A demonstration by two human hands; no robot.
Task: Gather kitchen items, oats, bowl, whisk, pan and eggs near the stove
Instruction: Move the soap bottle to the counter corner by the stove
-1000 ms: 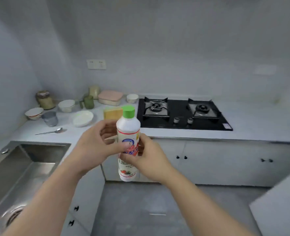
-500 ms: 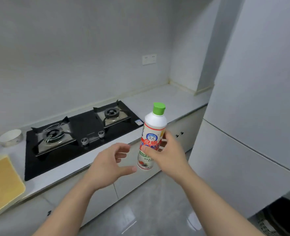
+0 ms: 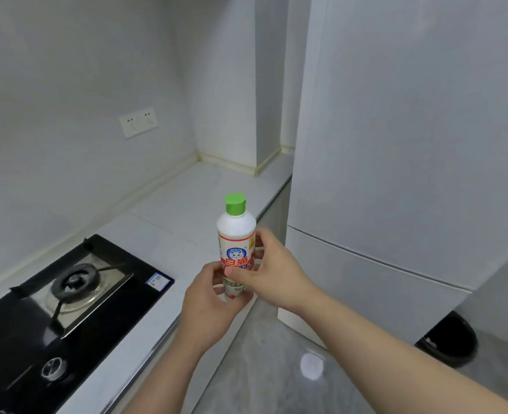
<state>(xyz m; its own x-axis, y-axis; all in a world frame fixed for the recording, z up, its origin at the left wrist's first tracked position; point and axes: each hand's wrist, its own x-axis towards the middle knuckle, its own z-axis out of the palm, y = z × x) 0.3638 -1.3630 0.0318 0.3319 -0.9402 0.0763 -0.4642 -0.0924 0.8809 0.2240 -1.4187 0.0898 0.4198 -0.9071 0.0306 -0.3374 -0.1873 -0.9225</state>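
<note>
A white bottle (image 3: 236,231) with a green cap and a red-and-blue label stands upright in both my hands, over the counter's front edge. My left hand (image 3: 209,300) grips its lower part from the left. My right hand (image 3: 272,271) grips its middle from the right, thumb across the label. The black gas stove (image 3: 76,297) lies at the lower left with one burner and a knob in view. No oats, bowl, whisk, pan or eggs show here.
White countertop (image 3: 193,204) runs from the stove to the corner. A tall white fridge (image 3: 411,174) stands at the right, a black bin (image 3: 449,342) beside its foot. A wall socket (image 3: 138,122) sits above the counter. Grey tiled floor (image 3: 276,369) lies below.
The view has swung right, past the sink and dishes, to the stove's right end and the fridge. My left hand, off the bottle half a second ago, grips it again.
</note>
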